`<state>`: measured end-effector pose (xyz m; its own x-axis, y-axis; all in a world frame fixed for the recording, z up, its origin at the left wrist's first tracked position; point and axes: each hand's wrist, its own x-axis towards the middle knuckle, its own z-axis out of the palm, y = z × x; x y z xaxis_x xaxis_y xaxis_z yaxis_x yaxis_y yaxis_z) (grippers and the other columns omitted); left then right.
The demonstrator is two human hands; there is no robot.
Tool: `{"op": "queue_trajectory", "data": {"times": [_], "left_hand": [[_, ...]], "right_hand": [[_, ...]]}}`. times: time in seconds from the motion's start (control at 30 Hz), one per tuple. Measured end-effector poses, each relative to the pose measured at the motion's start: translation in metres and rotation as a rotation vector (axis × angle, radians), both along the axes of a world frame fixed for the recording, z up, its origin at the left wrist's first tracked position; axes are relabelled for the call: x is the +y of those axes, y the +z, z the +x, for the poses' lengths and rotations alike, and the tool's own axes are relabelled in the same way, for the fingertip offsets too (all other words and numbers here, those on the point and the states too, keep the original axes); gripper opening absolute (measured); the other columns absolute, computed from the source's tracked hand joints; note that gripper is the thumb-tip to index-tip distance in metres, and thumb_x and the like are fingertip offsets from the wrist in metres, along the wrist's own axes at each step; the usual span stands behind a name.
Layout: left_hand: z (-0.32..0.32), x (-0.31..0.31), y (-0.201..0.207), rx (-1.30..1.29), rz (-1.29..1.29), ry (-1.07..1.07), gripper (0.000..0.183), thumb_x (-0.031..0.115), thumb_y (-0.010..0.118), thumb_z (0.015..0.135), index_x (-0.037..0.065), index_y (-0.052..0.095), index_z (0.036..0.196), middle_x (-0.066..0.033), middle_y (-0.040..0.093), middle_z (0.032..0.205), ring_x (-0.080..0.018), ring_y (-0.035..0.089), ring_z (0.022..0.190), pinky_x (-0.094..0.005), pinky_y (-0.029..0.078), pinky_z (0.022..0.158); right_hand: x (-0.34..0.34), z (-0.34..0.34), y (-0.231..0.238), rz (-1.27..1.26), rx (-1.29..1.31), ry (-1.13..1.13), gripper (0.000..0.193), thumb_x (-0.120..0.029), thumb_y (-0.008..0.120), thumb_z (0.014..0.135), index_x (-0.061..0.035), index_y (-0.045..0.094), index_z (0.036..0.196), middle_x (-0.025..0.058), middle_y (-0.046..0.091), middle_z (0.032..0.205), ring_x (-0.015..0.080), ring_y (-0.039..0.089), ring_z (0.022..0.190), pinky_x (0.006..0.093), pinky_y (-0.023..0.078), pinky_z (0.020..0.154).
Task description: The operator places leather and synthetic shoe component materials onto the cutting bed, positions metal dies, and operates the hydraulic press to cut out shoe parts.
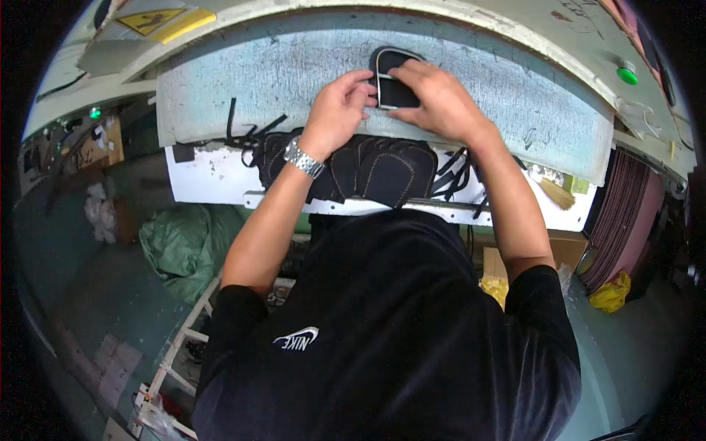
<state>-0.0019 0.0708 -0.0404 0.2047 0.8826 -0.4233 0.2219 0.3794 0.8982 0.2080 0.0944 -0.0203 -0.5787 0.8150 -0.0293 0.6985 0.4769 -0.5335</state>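
Observation:
On the worn blue-white cutting pad [257,81] lies a rounded black fabric piece [376,56], with a thin metal cutting die [379,92] over it. My right hand [443,101] grips the die from the right, fingers across its top and thumb by its lower edge. Beside its left edge is my left hand [340,110], fingers curved but apart, the tips at the die's side; whether they press on it is unclear. Nearer to me, several black fabric pieces with brown stitching [397,170] overlap on a white ledge, with black straps [456,175] at both ends.
A pale machine frame [331,16] arches beyond the pad, with a green button [627,76] at right. A straw-coloured brush [557,193] lies on the white ledge [213,180]. A green sack [184,242] stands at left; stacked brownish sheets [621,220] stand at right.

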Motion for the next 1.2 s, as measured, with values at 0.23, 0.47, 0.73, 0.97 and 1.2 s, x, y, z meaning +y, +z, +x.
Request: {"op": "queue_trajectory", "data": {"times": [0.23,0.47,0.73,0.97,1.2], "left_hand": [[0.0,0.004,-0.002,0.063,0.021,-0.019,0.036,0.013,0.051,0.102,-0.001,0.053,0.135,-0.0123,0.068,0.11,-0.0178,0.068,0.095,-0.0283,0.056,0.075],[0.0,-0.002,-0.005,0.009,0.007,0.01,0.033,0.011,0.049,0.102,0.0,0.055,0.132,-0.0119,0.069,0.107,-0.0176,0.069,0.093,-0.0288,0.056,0.075],[-0.001,-0.008,-0.01,0.037,0.108,0.03,0.032,0.013,0.057,0.097,-0.002,0.06,0.125,-0.0145,0.07,0.101,-0.0187,0.071,0.086,-0.0312,0.056,0.07],[0.022,-0.003,0.009,0.502,0.498,-0.106,0.038,0.021,0.072,0.085,0.001,0.065,0.116,-0.0139,0.065,0.09,-0.0307,0.066,0.08,-0.0422,0.052,0.076],[0.045,0.013,0.003,0.814,0.664,-0.235,0.055,0.031,0.085,0.071,0.002,0.064,0.113,-0.0154,0.058,0.109,-0.0368,0.057,0.101,-0.0457,0.051,0.085]], "right_hand": [[-0.016,-0.011,-0.001,0.105,-0.021,-0.031,0.049,-0.021,0.079,0.075,-0.0005,0.059,0.114,0.0172,0.06,0.111,0.036,0.06,0.108,0.0434,0.051,0.091],[0.007,-0.013,0.009,0.033,-0.034,-0.046,0.055,-0.02,0.078,0.072,-0.0016,0.058,0.12,0.0173,0.065,0.105,0.0379,0.061,0.102,0.0446,0.052,0.087],[0.031,0.018,0.091,-0.199,0.154,0.104,0.051,-0.026,0.082,0.071,0.0002,0.064,0.112,0.0091,0.061,0.074,0.0161,0.053,0.065,0.0323,0.047,0.063],[-0.025,0.079,0.07,-0.235,0.169,-0.283,0.054,-0.027,0.083,0.072,0.001,0.064,0.115,0.0196,0.068,0.101,0.0327,0.067,0.089,0.0387,0.053,0.081],[-0.062,0.127,0.023,0.021,-0.19,-0.501,0.056,-0.019,0.081,0.073,0.0002,0.061,0.121,0.0181,0.063,0.115,0.0354,0.061,0.104,0.0421,0.051,0.091]]}}
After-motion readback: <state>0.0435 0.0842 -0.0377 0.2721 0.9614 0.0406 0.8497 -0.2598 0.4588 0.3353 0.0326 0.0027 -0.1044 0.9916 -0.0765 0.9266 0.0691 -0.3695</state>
